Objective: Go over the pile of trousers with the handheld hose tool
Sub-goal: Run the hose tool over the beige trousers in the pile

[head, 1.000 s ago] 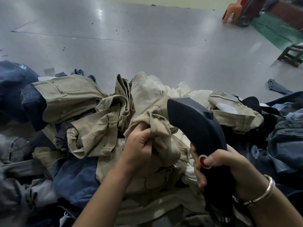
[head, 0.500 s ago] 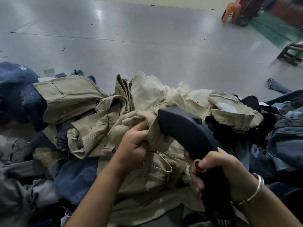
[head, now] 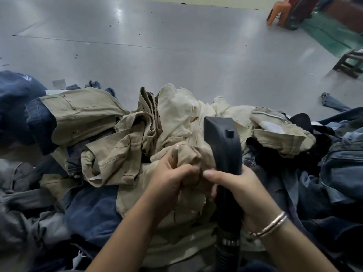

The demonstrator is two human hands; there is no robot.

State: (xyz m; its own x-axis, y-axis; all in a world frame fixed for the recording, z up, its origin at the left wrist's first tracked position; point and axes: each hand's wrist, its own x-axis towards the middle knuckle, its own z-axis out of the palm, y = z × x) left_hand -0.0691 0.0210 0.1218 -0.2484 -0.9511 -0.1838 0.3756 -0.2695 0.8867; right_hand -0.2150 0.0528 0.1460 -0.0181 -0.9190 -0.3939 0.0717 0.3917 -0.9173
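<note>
Grey polished floor (head: pixel 176 55) fills the upper half of the frame; the pile of trousers (head: pixel 137 154) covers the lower half.

Nearest, at lower centre, the ribbed hose (head: pixel 227 256) enters from the bottom edge and joins the handheld hose tool (head: pixel 224 146), a dark body rising upright to a flat-ended head at mid frame. The right hand (head: pixel 243 193), a bracelet (head: pixel 271 225) on its wrist, wraps the tool's neck; its fingers are clamped round the handle, thumb lying across the near face. Just left, the left hand (head: pixel 170 181) grips a bunched fold of khaki trousers (head: pixel 186 154), fingers curled tight into the cloth, touching the tool's side.

Step in hand, as judged: one garment is gathered and held taut against the tool for a pass. The next move calls for drawing the head across the held cloth while the left hand keeps tension.

Beyond the hands lie more khaki and denim pairs. An orange stool (head: pixel 279 12) stands at upper right.
</note>
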